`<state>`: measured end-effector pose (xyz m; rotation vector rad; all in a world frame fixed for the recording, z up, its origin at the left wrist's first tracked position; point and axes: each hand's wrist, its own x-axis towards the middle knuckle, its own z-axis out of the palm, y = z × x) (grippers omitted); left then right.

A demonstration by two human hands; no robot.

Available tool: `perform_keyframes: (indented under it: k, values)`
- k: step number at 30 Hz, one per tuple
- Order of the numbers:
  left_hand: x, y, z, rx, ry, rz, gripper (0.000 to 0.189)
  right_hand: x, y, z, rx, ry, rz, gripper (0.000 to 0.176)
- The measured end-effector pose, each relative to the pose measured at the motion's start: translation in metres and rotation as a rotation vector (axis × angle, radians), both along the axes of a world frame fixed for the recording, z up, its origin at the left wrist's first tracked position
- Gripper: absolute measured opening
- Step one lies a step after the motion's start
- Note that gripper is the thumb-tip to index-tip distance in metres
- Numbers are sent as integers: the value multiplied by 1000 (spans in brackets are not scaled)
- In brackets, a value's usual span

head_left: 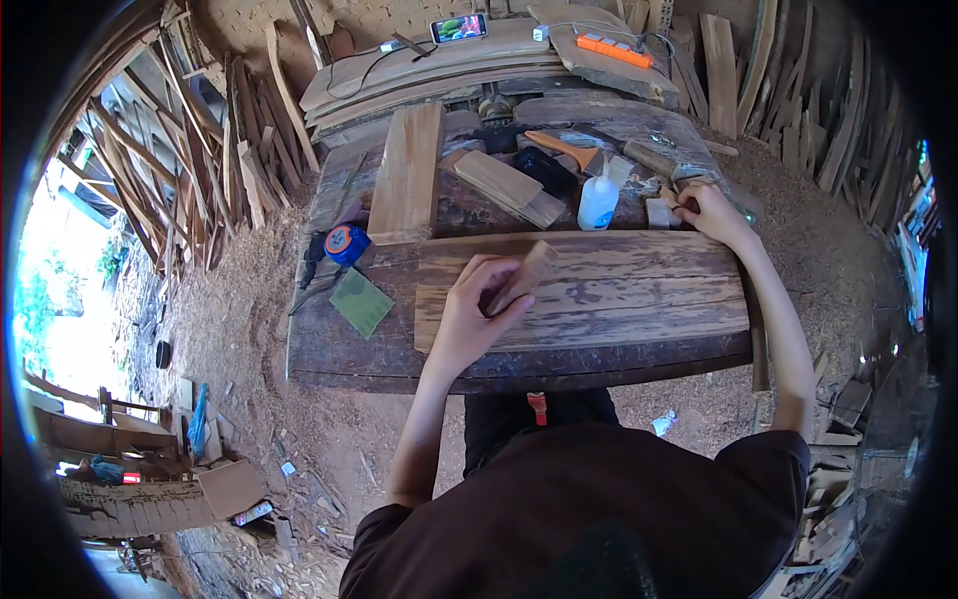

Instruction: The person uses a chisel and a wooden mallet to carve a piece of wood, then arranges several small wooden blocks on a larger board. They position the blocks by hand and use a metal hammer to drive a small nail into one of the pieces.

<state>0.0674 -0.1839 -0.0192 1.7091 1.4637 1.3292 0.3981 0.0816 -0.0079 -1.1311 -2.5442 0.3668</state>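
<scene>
My left hand [477, 304] is closed around a small wooden block [537, 268], held tilted over the left half of a streaked plank [639, 290]. The plank lies flat along the near side of the worktable [359, 364]. Beyond the plank's right end, my right hand [714, 215] has its fingers curled and pinched at the edge of a small pale wood piece [659, 213]. A white glue bottle [599, 204] stands left of that hand. A green sandpaper sheet [361, 301] and a blue tape measure [345, 245] are left of my left hand.
A pale board [407, 175], stacked wood strips [499, 187], and an orange-handled brush [564, 148] lie at the table's far side. Behind are a propped phone [459, 28] and an orange power strip [614, 51]. Wood shavings [239, 299] cover the floor.
</scene>
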Motion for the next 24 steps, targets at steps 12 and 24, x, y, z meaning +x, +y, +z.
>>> perform_keyframes:
  k: [12, 24]
  values:
    - [6, -1, -8, 15, -224, 165, 30, 6, -15, 18, 128, 273, -252, 15]
    - [5, -4, -6, -27, -230, 144, 22, -59, -143, 50, 108, 367, 203, 22]
